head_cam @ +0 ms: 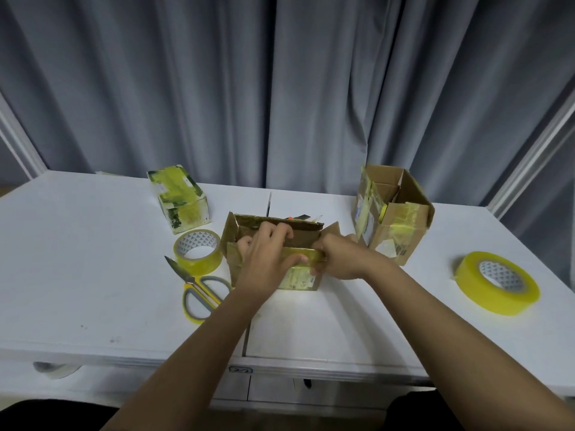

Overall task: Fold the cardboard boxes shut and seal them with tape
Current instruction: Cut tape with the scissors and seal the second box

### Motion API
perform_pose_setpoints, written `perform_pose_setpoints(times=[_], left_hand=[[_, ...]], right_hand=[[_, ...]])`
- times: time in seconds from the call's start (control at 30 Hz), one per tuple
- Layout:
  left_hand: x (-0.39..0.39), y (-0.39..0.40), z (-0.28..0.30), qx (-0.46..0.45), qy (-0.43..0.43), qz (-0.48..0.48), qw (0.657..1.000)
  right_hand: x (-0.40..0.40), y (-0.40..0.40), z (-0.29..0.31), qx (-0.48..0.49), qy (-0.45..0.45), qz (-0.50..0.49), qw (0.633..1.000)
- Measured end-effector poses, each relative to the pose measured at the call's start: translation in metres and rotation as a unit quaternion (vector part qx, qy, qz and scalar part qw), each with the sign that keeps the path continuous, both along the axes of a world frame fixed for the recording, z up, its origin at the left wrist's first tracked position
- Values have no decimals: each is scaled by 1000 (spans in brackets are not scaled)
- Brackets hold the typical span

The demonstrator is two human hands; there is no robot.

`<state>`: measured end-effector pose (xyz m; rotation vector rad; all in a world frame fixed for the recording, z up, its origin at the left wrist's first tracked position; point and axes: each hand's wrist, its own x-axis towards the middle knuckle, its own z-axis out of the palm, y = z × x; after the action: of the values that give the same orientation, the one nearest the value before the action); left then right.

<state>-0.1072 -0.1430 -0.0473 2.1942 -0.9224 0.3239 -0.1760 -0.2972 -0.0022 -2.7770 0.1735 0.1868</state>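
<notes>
Both hands [267,253] on open box [308,234]

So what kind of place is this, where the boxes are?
Probably a makeshift packing spot indoors: a plain white table in front of grey curtains, with open brown cardboard boxes, yellow tape rolls and yellow-handled scissors.

Matt brown cardboard box [306,236], glossy yellow tape roll [497,283], smooth white table [93,275].

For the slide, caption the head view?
Both hands, left hand and right hand, fold flaps on the center cardboard box; scissors alongside.
</notes>
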Motion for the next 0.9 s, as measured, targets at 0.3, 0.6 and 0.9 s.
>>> perform_pose_setpoints(times=[0.3,0.6,0.9], left_hand=[[0,3,7,153,-74,-32,985],[-3,-11,24,247,-61,-40,966],[-1,-9,22,235,-81,-65,966]], right_hand=[[-2,0,-16,-105,-61,-8,993],[-13,12,-25,-171,-172,-25,970],[-27,17,-51,96,-312,-143,934]])
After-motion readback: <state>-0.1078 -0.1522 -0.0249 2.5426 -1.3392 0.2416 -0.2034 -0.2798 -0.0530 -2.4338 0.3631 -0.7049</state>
